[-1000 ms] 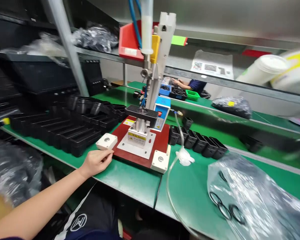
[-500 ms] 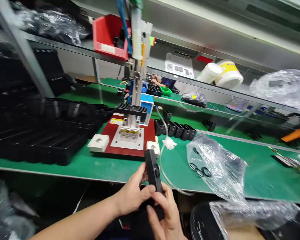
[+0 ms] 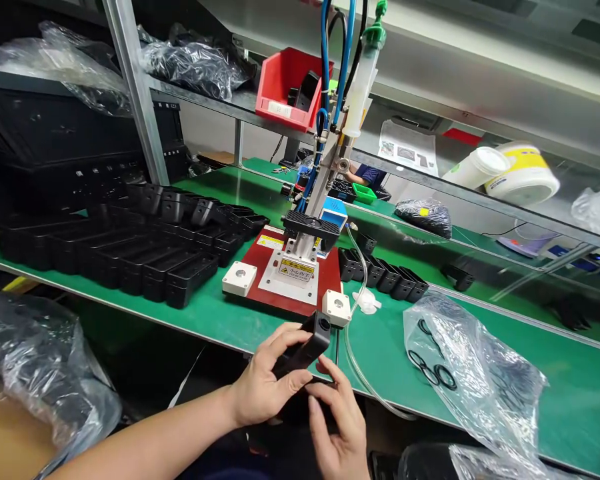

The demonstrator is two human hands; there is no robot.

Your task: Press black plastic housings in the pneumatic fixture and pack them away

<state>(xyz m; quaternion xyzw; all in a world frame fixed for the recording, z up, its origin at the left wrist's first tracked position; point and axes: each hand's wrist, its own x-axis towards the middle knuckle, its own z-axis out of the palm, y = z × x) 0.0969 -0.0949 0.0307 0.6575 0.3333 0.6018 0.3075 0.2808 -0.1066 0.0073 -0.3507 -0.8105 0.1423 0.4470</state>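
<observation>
Within curled left fingers, black oblong housing.

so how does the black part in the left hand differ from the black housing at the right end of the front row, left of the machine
The held black part is tilted in the left hand; the row housing rests on the green bench. The held part shows a round feature on its end; the row housing shows an open trough on top. Both are black and boxy.

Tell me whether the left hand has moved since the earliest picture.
Yes: relative to the left white button box, the left hand has moved right and lower in view, and now holds a black case.
</observation>
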